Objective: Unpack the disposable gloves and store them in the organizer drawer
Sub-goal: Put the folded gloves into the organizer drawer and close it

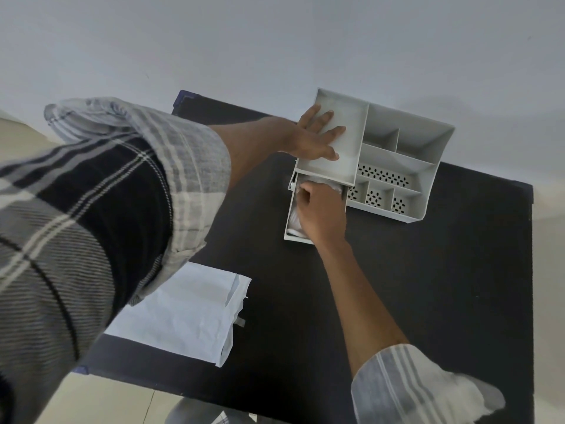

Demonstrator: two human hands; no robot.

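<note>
White, crumpled disposable gloves (294, 220) lie in the pulled-out drawer (289, 225) of the grey organizer (406, 154), directly under the right hand (321, 214), whose curled fingers press down on them. Spread flat, the left hand (308, 139) braces the organizer's top at 12 o'clock from the drawer. Its long axis runs 6 to 12, so I judge closing is a push toward 12, right hand nearer.
</note>
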